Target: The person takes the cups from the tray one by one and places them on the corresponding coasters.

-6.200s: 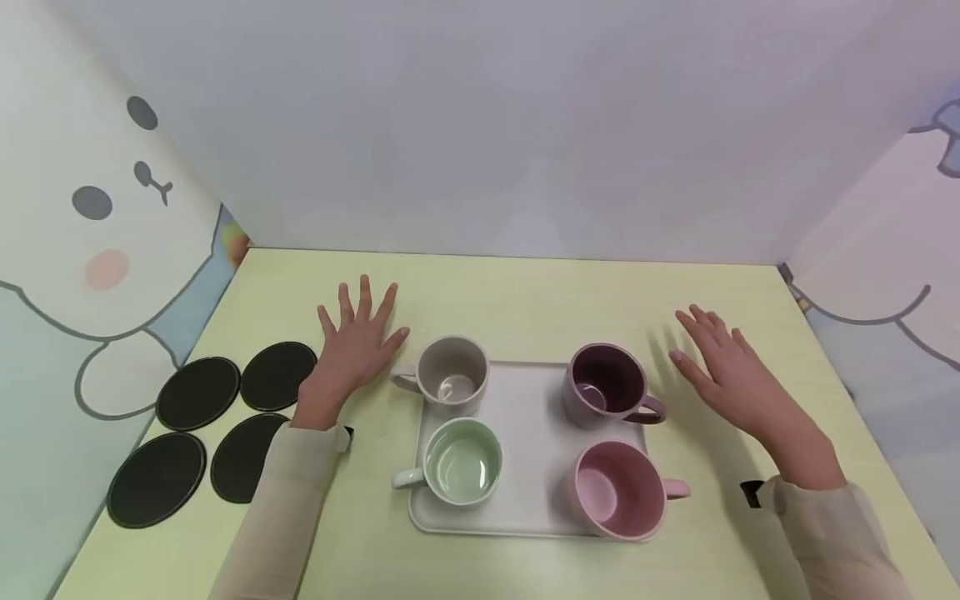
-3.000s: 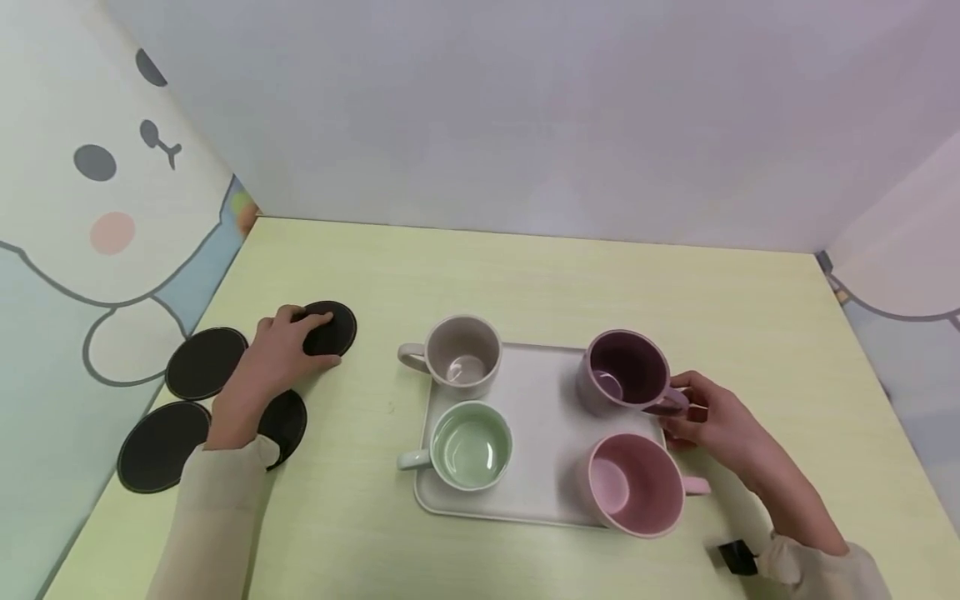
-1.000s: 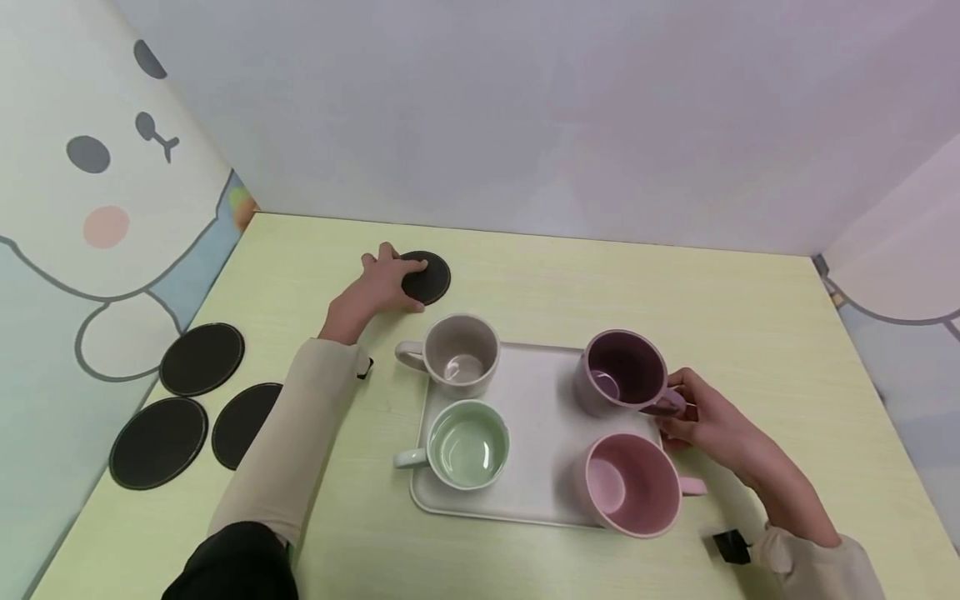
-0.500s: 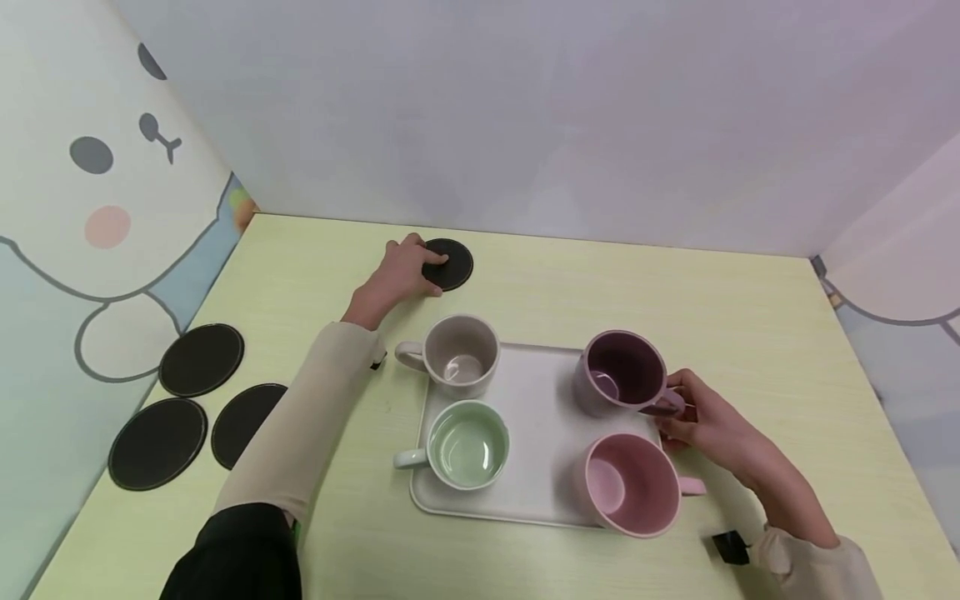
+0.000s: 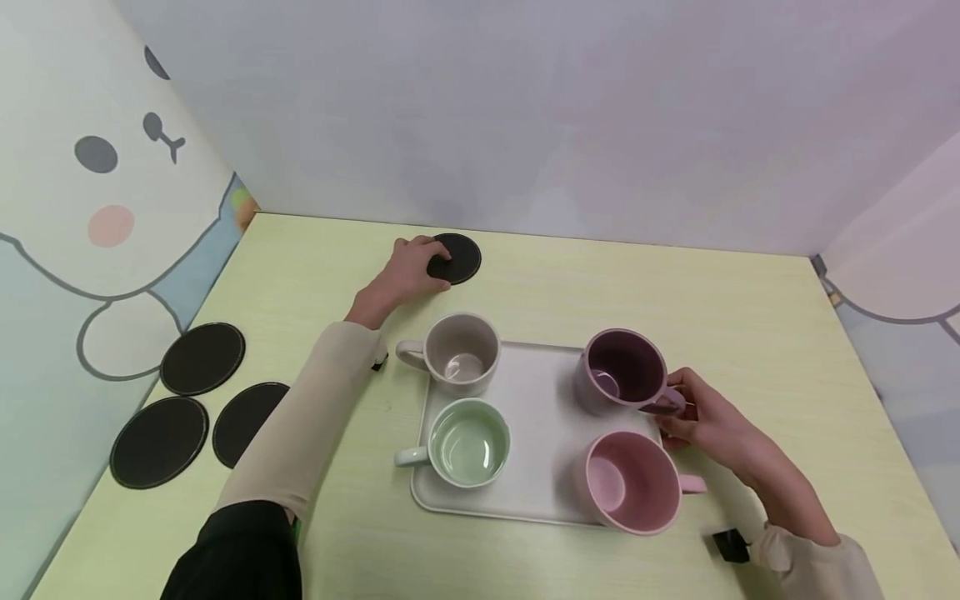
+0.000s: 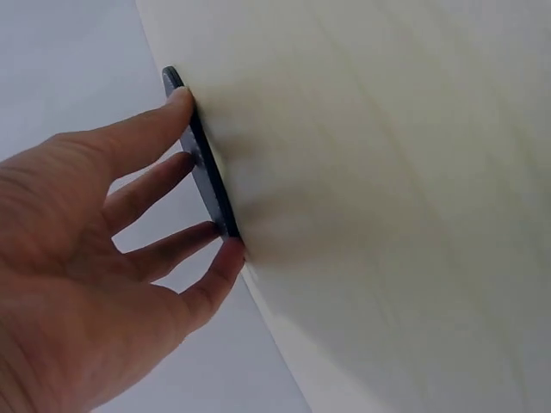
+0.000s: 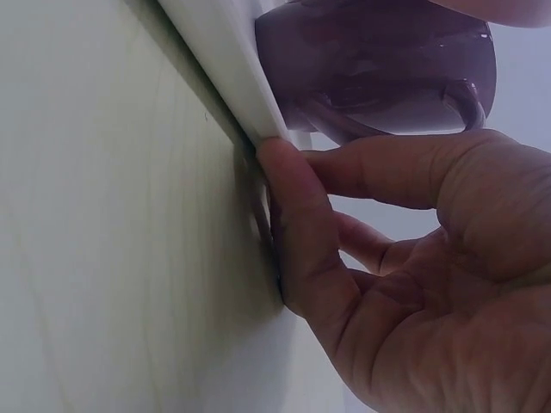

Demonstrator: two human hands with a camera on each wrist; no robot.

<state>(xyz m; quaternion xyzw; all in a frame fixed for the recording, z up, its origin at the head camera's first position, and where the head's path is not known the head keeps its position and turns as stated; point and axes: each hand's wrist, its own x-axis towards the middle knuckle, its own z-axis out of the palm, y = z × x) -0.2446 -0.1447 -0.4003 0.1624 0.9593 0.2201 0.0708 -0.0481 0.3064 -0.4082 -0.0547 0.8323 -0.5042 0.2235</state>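
My left hand grips a round black coaster at the back of the table, just behind the taupe mug. In the left wrist view the thumb and fingertips hold the coaster by its rim, low against the tabletop. My right hand is at the right edge of the white tray, below the handle of the dark purple mug. In the right wrist view its thumb and finger pinch the tray's edge, with the purple mug above. The other fingers are partly hidden.
A green mug and a pink mug also stand on the tray. Several more black coasters lie at the table's left, one partly under my left sleeve. A pale wall rises behind the table.
My left hand took a coaster from the left group and slid it back and right, barely shifting in the last half second. My right hand came in to the tray's edge and stays there.
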